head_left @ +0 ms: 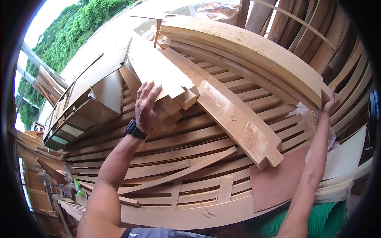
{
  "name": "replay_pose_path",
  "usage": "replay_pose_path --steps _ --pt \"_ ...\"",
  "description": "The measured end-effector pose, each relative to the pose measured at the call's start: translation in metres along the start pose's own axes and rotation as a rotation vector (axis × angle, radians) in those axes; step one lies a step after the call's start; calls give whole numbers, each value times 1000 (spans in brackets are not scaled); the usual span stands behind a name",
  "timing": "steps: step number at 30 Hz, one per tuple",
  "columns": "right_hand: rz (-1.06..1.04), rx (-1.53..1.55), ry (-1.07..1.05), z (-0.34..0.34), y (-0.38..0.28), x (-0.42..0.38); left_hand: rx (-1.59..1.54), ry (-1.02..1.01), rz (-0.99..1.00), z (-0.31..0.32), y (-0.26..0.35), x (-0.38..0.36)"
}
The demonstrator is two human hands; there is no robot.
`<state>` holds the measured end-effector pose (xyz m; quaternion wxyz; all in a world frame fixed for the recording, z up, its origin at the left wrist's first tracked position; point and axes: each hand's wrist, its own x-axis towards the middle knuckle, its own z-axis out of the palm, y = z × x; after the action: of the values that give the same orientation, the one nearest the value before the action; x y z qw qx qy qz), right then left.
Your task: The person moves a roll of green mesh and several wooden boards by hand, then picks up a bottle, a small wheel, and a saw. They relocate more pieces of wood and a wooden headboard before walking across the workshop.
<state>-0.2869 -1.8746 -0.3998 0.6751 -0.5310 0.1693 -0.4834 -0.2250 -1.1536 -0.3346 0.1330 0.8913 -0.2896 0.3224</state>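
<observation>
My left hand (147, 104), below a dark wristwatch (136, 129), rests on the near end of a stack of pale wooden beams (158, 73). Its fingers lie stretched over the top edge; the thumb is hidden. At the far right, my right hand (330, 103) grips the end of a thick curved wooden beam (246, 43), with part of the fingers out of sight behind it. Between the hands lies a long straight beam (238, 119) with a notched end and sawdust on top.
Wooden slats (190, 137) run beneath the beams, with loose strips (178, 170) across them. A brown sheet (274, 180) lies front right, near a green corrugated roll (325, 218). A box-like wooden frame (85, 109) stands left. Curved boards (317, 31) lean at the upper right.
</observation>
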Motion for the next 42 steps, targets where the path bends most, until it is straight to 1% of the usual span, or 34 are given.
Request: replay_pose_path --steps 2,3,4,5,7,8,9,11,12,13,14,15,16,17,18,19,21,22,23,25,27,29,31,32,33,34,35,36,37,38,39,40,41,42 --pt "-12 2 15 10 -15 -5 13 6 10 1 -5 -1" --pt "102 -34 137 13 -18 -2 18 25 -1 -1 -6 0" --pt "221 -74 255 15 -21 0 5 -1 -17 -3 -5 0" --pt "69 -322 459 42 -50 -27 -9 -30 -36 -4 -4 -2" --pt "-516 -694 378 92 -83 -74 1 -24 -53 -3 -6 -3" --pt "-619 -494 219 160 -98 -122 -10 -32 -55 -3 -5 -4" --pt "-527 -259 -103 209 -95 -167 -22 -41 -55 -4 -5 -4" --pt "-91 -580 -744 284 -107 -253 -39 -48 -70 -5 -6 -5" --pt "-126 -703 -863 313 -76 -286 -43 -36 -66 -3 -8 -6" --pt "25 -782 -981 337 -78 -320 -46 -22 -61 -2 -8 -5" --pt "39 -800 -1017 357 -56 -340 -51 -6 -58 -3 -7 -4" --pt "76 -809 -1009 375 -47 -354 -51 5 -70 -2 -9 -4" --pt "67 -858 -985 392 -40 -361 -67 12 -82 1 -14 -4" --pt "63 -857 -987 406 -38 -363 -84 13 -89 2 -17 -3" --pt "94 -924 -959 419 -37 -363 -71 -5 -79 -1 -14 -3" --pt "127 -991 -929 426 -36 -366 -71 -9 -79 -3 -13 -3" --pt "163 -1038 -928 434 -37 -375 61 -31 -25 4 -15 -3" --pt "198 -1089 -924 433 -38 -377 148 -41 26 6 -18 -3" --pt "190 -1098 -915 430 -33 -377 177 -55 71 6 -20 -3" --pt "41 -1039 -927 426 -20 -374 186 -78 126 2 -23 -3" --pt "13 -1037 -895 415 -18 -378 182 -67 152 -9 -10 -6" --pt "-49 -1021 -887 394 -24 -379 176 -71 176 -18 6 -16" --pt "-160 -1006 -888 359 -32 -377 209 3 251 -23 28 -24" --pt "39 -802 -963 333 -67 -379 191 29 270 -26 43 -30" --pt "253 -498 -950 308 -65 -379 202 17 309 -31 57 -36" --pt "529 -91 -846 282 -62 -382 172 16 318 -37 79 -43" --pt "762 222 -721 253 -60 -390 168 13 327 -37 99 -50" --pt "901 476 -612 227 -67 -403 146 45 364 -42 119 -53" --pt "970 448 -428 214 -102 -423 98 47 383 -47 144 -57" --pt "1087 800 -543 182 -82 -424 7 136 407 -44 172 -59" --pt "1143 653 -311 182 -109 -425 -238 73 361 -50 206 -60" --pt "1143 645 -313 179 -106 -434 -206 51 414 -52 235 -58" --pt "955 824 -352 174 -93 -445 -306 87 430 -50 263 -55" --pt "767 983 -389 160 -77 -458 -399 148 398 -53 274 -53"
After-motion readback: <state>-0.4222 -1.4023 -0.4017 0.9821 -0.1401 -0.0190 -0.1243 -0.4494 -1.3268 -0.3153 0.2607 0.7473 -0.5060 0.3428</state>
